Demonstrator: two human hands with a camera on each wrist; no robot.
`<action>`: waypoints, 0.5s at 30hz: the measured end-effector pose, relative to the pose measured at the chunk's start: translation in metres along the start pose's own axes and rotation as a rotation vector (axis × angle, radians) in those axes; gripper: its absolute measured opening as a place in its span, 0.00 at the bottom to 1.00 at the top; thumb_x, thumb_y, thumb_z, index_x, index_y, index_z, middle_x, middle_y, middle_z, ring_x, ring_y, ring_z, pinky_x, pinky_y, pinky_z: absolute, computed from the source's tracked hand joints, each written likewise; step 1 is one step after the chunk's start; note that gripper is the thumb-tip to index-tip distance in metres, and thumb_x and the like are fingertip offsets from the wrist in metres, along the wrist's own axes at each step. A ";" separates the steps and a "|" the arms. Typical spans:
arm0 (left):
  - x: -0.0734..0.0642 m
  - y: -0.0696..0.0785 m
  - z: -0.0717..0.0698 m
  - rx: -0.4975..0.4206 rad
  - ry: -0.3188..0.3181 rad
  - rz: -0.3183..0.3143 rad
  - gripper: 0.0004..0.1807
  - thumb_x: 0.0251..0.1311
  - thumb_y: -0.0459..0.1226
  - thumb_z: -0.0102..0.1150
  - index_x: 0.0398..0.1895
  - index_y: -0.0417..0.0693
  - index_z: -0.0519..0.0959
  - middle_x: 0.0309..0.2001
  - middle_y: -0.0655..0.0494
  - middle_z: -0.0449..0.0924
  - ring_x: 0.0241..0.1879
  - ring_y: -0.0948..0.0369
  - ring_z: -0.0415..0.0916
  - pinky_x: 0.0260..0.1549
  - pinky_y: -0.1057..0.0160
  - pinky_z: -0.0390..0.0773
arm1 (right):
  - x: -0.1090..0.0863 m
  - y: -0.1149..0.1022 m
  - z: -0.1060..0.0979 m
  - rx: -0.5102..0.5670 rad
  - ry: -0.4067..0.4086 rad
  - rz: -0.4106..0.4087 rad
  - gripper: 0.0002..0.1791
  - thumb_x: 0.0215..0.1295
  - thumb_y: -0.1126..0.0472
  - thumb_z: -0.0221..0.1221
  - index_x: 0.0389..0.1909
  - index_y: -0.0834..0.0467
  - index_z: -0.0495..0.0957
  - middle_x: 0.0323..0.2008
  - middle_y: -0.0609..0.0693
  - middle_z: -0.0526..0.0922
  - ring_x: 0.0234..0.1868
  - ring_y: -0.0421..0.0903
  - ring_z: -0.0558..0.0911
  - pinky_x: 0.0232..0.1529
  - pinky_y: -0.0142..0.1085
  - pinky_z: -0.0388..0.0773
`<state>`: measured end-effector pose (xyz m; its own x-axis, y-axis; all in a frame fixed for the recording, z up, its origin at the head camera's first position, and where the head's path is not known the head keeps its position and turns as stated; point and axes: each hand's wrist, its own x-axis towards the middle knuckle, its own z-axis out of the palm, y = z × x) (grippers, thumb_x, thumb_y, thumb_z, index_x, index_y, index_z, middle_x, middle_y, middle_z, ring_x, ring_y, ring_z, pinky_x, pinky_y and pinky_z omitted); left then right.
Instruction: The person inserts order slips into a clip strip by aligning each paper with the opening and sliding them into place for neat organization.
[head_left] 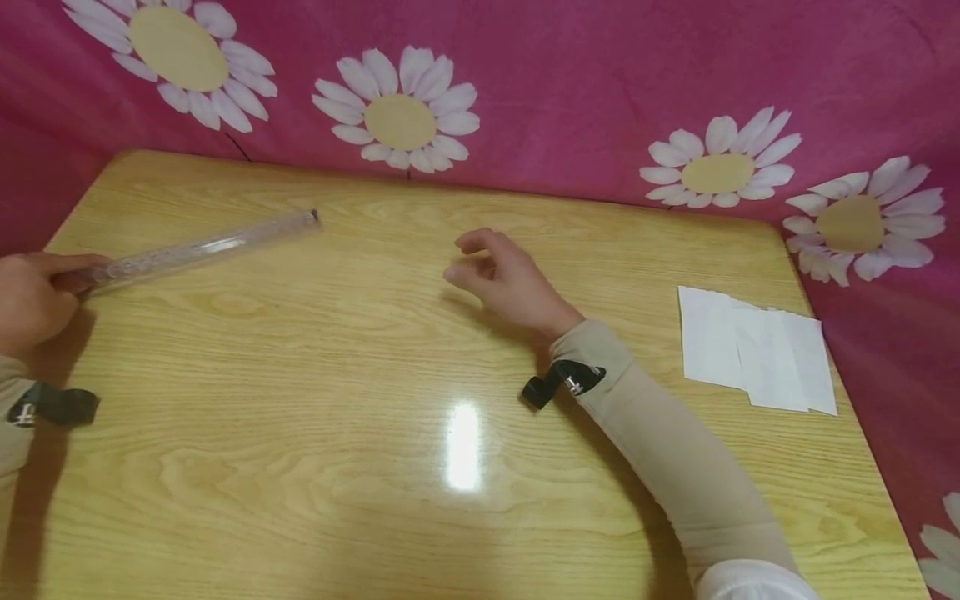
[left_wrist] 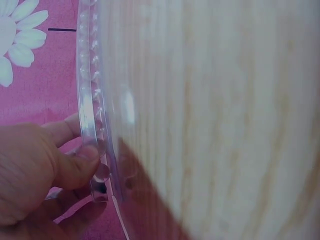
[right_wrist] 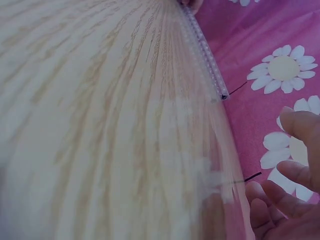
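My left hand (head_left: 33,300) grips one end of a clear plastic tube (head_left: 217,246) at the table's left side. The tube slants toward the back middle, ending in a small dark tip. Up close in the left wrist view, a row of clear round beads (left_wrist: 96,75) shows inside, with the thumb pressed on the tube near its lower end. My right hand (head_left: 510,283) hovers over the middle of the table, fingers loosely bent and holding nothing. In the right wrist view its fingers (right_wrist: 295,172) are spread apart, with the tube's dark-tipped end beyond them.
White paper sheets (head_left: 757,350) lie overlapping at the right side of the wooden table (head_left: 300,467). A pink cloth (head_left: 555,92) with white daisies hangs behind the table and along its sides. Dark straps (head_left: 573,379) sit on both sleeved wrists.
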<state>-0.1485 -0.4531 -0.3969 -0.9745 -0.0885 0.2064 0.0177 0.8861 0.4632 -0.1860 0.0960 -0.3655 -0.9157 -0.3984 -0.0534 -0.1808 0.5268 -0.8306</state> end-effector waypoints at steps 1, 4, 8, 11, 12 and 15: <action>0.000 0.001 0.000 -0.010 0.007 0.006 0.50 0.53 0.23 0.42 0.29 1.13 0.56 0.22 1.08 0.48 0.23 0.87 0.49 0.17 0.76 0.56 | 0.001 0.000 0.001 -0.010 -0.001 -0.006 0.30 0.72 0.47 0.63 0.69 0.55 0.70 0.67 0.53 0.75 0.59 0.49 0.83 0.63 0.44 0.80; 0.000 0.004 0.001 -0.025 0.024 0.024 0.50 0.54 0.23 0.43 0.30 1.11 0.57 0.26 1.08 0.59 0.24 0.89 0.50 0.19 0.78 0.56 | 0.005 -0.002 0.004 -0.036 -0.003 -0.021 0.29 0.72 0.48 0.63 0.68 0.57 0.71 0.66 0.55 0.76 0.59 0.50 0.83 0.65 0.44 0.79; 0.000 0.009 0.001 0.002 0.025 0.022 0.49 0.54 0.23 0.43 0.33 1.10 0.58 0.40 0.51 0.90 0.26 0.91 0.49 0.21 0.80 0.56 | 0.011 -0.005 0.007 -0.055 -0.011 -0.027 0.29 0.72 0.48 0.63 0.68 0.56 0.72 0.65 0.54 0.77 0.59 0.50 0.82 0.65 0.43 0.78; 0.001 0.011 0.000 0.055 -0.005 0.016 0.45 0.54 0.24 0.44 0.48 1.00 0.72 0.49 0.22 0.79 0.25 0.89 0.48 0.20 0.78 0.56 | 0.014 -0.008 0.009 -0.061 -0.016 -0.020 0.29 0.72 0.47 0.64 0.67 0.56 0.72 0.65 0.53 0.77 0.59 0.48 0.82 0.65 0.42 0.78; 0.001 0.013 -0.001 0.073 -0.015 0.022 0.43 0.53 0.24 0.44 0.54 0.90 0.78 0.48 0.22 0.79 0.24 0.88 0.47 0.20 0.76 0.56 | 0.015 -0.009 0.010 -0.061 -0.019 -0.015 0.29 0.71 0.47 0.64 0.67 0.55 0.72 0.65 0.53 0.77 0.60 0.48 0.82 0.64 0.42 0.79; 0.002 0.019 -0.001 0.102 -0.028 0.018 0.30 0.54 0.24 0.44 0.58 0.44 0.85 0.49 0.22 0.80 0.24 0.89 0.46 0.19 0.76 0.55 | 0.019 -0.012 0.013 -0.071 -0.025 -0.013 0.29 0.71 0.47 0.64 0.68 0.55 0.73 0.65 0.52 0.78 0.59 0.47 0.81 0.62 0.42 0.79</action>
<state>-0.1497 -0.4371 -0.3866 -0.9800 -0.0604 0.1894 0.0140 0.9294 0.3687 -0.1963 0.0728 -0.3638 -0.9040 -0.4236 -0.0574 -0.2184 0.5732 -0.7898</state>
